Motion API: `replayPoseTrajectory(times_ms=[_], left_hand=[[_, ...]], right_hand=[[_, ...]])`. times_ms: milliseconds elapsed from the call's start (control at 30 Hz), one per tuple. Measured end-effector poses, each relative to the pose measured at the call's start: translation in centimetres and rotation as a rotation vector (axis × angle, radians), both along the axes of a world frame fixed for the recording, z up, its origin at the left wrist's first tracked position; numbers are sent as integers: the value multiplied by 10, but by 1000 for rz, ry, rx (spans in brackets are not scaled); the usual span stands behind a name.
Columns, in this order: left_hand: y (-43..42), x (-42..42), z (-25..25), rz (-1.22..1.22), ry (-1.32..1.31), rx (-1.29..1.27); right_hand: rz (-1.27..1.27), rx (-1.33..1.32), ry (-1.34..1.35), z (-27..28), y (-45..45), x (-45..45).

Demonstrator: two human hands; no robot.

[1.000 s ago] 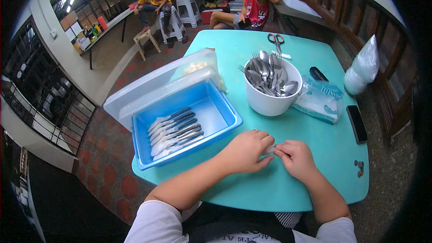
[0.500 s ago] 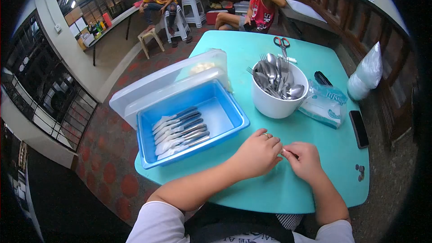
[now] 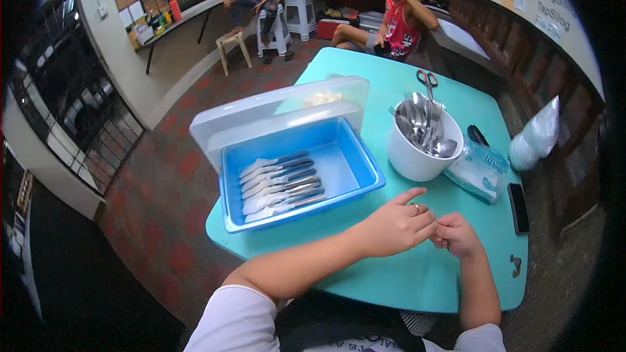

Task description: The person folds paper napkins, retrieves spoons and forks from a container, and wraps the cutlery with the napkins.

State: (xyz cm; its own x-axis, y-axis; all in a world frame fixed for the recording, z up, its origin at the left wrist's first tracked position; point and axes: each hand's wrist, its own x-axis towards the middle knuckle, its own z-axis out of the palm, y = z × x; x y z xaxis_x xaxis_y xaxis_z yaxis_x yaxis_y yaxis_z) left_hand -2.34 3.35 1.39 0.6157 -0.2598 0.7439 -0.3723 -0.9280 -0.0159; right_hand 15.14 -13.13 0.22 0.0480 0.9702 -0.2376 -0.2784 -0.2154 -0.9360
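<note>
1. The left hand [image 3: 399,227] had its pointing finger stuck out and its other fingers curled, with a ring [image 3: 416,208] on one.
2. The right hand [image 3: 458,236] was curled up, its finger tips meeting those of the left hand. I cannot tell if they pinched something; any small thing there was hidden.
3. For such tiny finger work, a light pinch and still wrists seemed best. Both hands were just over the green surface [image 3: 385,280], which could have been a good place to rest them.
4. Just past the hands stood a white tub [image 3: 417,168], full of spoons and forks [image 3: 424,124]. Some fork points stuck out, so reaching in slowly seemed wise.
5. Left of the hands was a blue box [image 3: 303,215]. Inside, wrapped cutlery [image 3: 282,184] lay in a row, white ends toward the left. The wraps looked thin, so a soft touch seemed right for them.
6. A cloudy lid [image 3: 274,107] stood up behind the box.
7. Past the right hand lay a tissue pack [image 3: 481,175], just beside the tub. Further right was a phone [image 3: 518,210], with coins [image 3: 516,266] nearer the person.
8. Far past the tub lay scissors [image 3: 427,81]. Beyond the surface sat two people [image 3: 401,26].
</note>
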Motion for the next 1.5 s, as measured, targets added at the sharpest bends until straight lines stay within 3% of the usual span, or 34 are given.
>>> replayPoseTrajectory(times_ms=[100,167,200,233,300,400,500,733,967,1067,1167,1500], left_hand=[[2,-7,9,71,-207,33],[-2,-14,24,78,-370,0],[-6,-15,26,-6,-411,-1],[-11,-15,23,-89,-338,1],[-25,-15,15,-263,-195,3],[-40,-11,0,-327,261,73],[-51,5,-33,-351,228,19],[-49,7,-39,-273,293,24],[-44,6,-35,-224,380,-1],[-43,4,-33,-227,389,17],[-45,7,-38,-227,405,-9],[-48,9,-40,-220,493,-14]], right_hand=[[-106,47,-545,30,8,9],[-325,270,-587,47,32,4],[-311,184,-732,68,43,1],[-300,98,-878,88,54,-2],[-162,287,-1064,102,86,-16],[74,460,-1320,119,133,-64],[255,508,-1312,105,177,-104],[540,446,-1230,43,263,-155],[527,302,-925,3,294,-172],[554,279,-1028,6,292,-179],[534,227,-932,-3,291,-176],[495,502,-1126,-5,282,-181]])
